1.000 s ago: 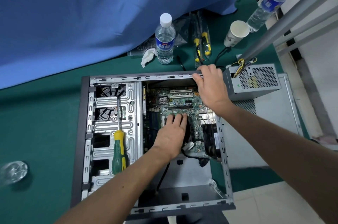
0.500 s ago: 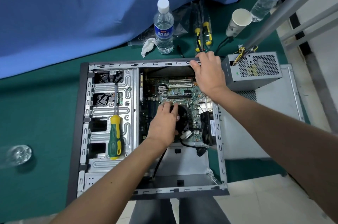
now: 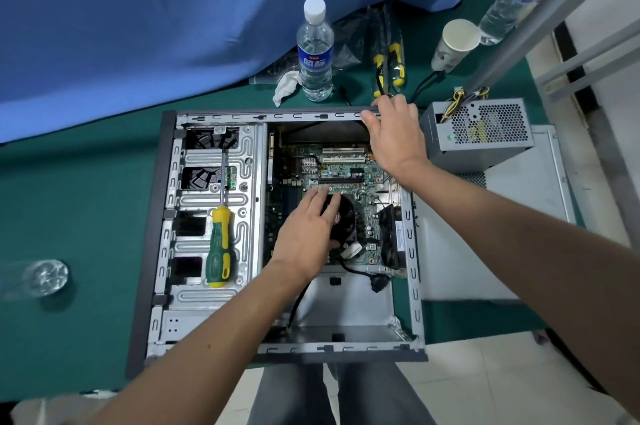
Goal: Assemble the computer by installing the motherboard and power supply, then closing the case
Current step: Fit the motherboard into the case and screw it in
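Observation:
An open computer case (image 3: pixel 162 216) lies on its side on the green table. The green motherboard (image 3: pixel 346 168) sits inside its right half, with a black CPU fan (image 3: pixel 344 216) on it. My left hand (image 3: pixel 304 234) rests flat on the fan, fingers straight. At the far right corner of the case, my right hand (image 3: pixel 394 133) grips the top rim, thumb hooked over the edge. The grey power supply (image 3: pixel 481 133) stands outside the case to the right, on the loose side panel (image 3: pixel 512 234).
A green and yellow screwdriver (image 3: pixel 220 237) lies on the drive cage inside the case. Behind the case stand a water bottle (image 3: pixel 315 53), a crumpled tissue (image 3: pixel 285 86), yellow-handled pliers (image 3: pixel 389 67) and a paper cup (image 3: pixel 453 45). A blue cloth (image 3: pixel 173 15) hangs at the back.
My left hand slid slightly toward me, from the board above the fan onto the fan. My right hand keeps its grip on the case rim. The view shifted a little.

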`<state>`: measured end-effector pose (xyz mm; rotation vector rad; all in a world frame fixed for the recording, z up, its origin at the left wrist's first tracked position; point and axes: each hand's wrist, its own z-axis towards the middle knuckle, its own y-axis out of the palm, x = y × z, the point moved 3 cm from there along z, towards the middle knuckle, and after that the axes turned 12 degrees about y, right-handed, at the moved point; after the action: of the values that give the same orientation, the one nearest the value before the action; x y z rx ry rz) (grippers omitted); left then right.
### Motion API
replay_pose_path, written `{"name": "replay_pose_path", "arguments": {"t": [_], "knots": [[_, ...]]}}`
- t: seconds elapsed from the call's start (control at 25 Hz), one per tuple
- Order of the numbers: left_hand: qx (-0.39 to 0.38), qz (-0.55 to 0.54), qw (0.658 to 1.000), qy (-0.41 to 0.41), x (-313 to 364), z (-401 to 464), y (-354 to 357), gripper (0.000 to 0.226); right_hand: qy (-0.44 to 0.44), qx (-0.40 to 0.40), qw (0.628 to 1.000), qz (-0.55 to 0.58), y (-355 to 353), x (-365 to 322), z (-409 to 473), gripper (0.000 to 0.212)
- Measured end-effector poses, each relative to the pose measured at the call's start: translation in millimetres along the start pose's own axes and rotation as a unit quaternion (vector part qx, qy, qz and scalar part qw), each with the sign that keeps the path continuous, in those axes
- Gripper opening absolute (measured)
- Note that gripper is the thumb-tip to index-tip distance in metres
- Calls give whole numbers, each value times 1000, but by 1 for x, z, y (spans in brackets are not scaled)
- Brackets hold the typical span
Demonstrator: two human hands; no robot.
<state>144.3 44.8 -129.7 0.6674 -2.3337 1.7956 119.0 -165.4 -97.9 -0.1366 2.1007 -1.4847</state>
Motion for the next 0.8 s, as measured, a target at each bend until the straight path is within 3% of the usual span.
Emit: {"name": "replay_pose_path", "arguments": {"t": [0.48,0.64,0.8], "knots": [[-23,-26,999,-28,-4,13,1,87,2,3,1000,-4,2,1,0,38],[-43,24,999,17,-9,7,-1,91,1,7,1000,5,0,-2,-1,38],[13,-15,999,29,-9,26,-3,70,6,4,1000,3,-1,-1,-3,38]]}}
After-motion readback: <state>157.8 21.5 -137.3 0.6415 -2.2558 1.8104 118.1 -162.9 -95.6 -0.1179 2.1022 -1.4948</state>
